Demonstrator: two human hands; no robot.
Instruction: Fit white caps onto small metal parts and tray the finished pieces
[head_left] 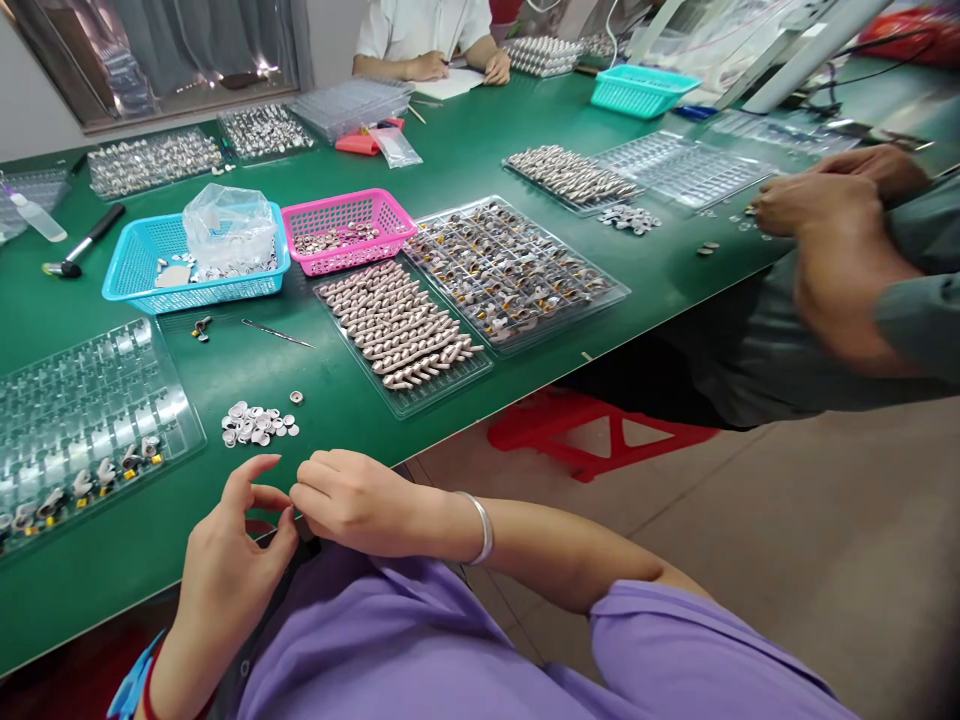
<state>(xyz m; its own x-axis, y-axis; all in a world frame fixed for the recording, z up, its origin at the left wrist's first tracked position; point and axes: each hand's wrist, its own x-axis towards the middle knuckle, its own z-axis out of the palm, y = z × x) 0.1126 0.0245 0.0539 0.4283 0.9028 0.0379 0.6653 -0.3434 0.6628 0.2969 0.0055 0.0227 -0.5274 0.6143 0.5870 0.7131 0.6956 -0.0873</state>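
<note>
Both my hands are close together over my lap at the table's front edge. My left hand [236, 550] has its thumb and index finger curved toward each other near the right fingertips; whatever may be between them is too small to make out. The fingers of my right hand [352, 500] are curled in a pinch, and their tips are hidden. Just beyond them on the green table [247, 375] lies a pile of small white round pieces [259, 424], with one metallic ring [297, 397] beside it. A clear tray [90, 400] on the left holds several small parts along its near row.
A blue basket [196, 292] and a pink basket [349, 262] stand behind the pile. Tweezers [277, 333] lie before them. Filled trays [397, 325] [517, 270] are to the right. Two people's hands [832, 195] [461, 68] are at the right and far side.
</note>
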